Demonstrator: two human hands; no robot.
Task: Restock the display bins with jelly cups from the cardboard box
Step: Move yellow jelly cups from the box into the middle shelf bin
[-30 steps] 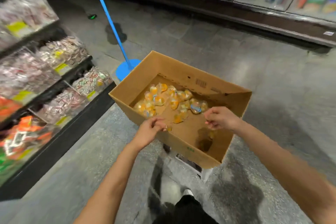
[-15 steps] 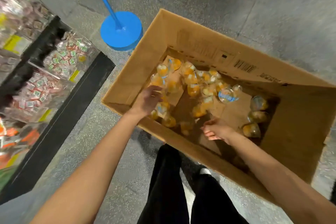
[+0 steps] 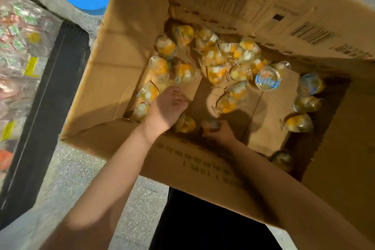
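Left hand (image 3: 169, 107): fingers curled down among the clear plastic jelly cups with orange and white filling (image 3: 215, 61); whether it has closed on one cannot be told. Right hand (image 3: 220, 133): fingers wrapped around a single cup near the front wall. Both hands are inside the open brown cardboard box (image 3: 129, 50). Some two dozen cups lie loose on the box floor. Judged progress: early; nearly all stock remains untransferred. The clear display bins (image 3: 22, 50) stand left of the box.

Both hands reach into the box (image 3: 125, 50). The left hand (image 3: 167, 107) lies among jelly cups (image 3: 215, 57) near the box's left wall; the right hand (image 3: 220, 133) grips one cup (image 3: 211, 124) by the near wall.
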